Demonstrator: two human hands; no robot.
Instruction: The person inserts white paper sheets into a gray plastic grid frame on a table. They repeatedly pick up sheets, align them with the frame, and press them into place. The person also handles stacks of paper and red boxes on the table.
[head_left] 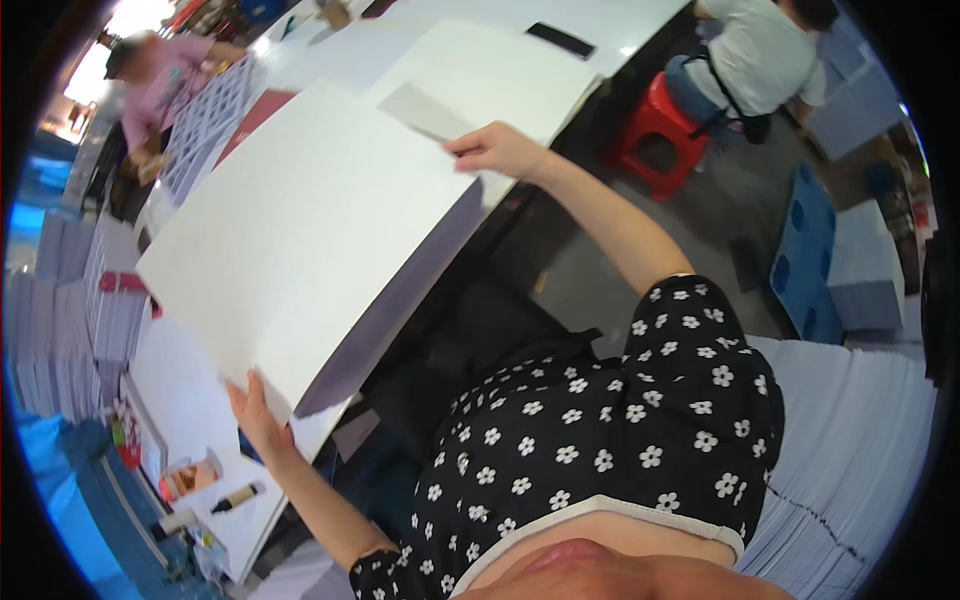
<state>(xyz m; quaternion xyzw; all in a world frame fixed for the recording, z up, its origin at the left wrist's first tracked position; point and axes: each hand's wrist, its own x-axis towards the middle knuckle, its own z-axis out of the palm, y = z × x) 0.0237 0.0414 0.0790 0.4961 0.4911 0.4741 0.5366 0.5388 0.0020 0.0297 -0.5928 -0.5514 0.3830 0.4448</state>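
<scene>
**Workshop table with a large white sheet spanning two hands**

Seen from my remote station, a white table [645,22] runs diagonally across the view, from 8 o'clock to 1 o'clock, amid stacks of paper. Clock positions refer to the picture's centre. I find the large white sheet [300,230] at 10 o'clock, over the table; its near edge shows a shaded, purplish face. At 12 o'clock the right hand [497,152] pinches the sheet's right end between thumb and fingers. At 8 o'clock the left hand [260,418] meets the near-left corner, fingers extended and thumb apart; I cannot tell whether it grips. Beyond the right hand lies another white sheet [490,80], with a dark phone-like slab [561,41] between 12 and 1. I note a marker [235,498] between 7 and 8. At 10 o'clock, a co-worker in pink [165,90] is beside a pale lattice rack [210,125]. Toward 2 o'clock, a person in white [770,60] sits on a red stool [660,140]; a blue pallet [805,250] stands at 3, and a broad paper stack [850,440] fills 4.
</scene>
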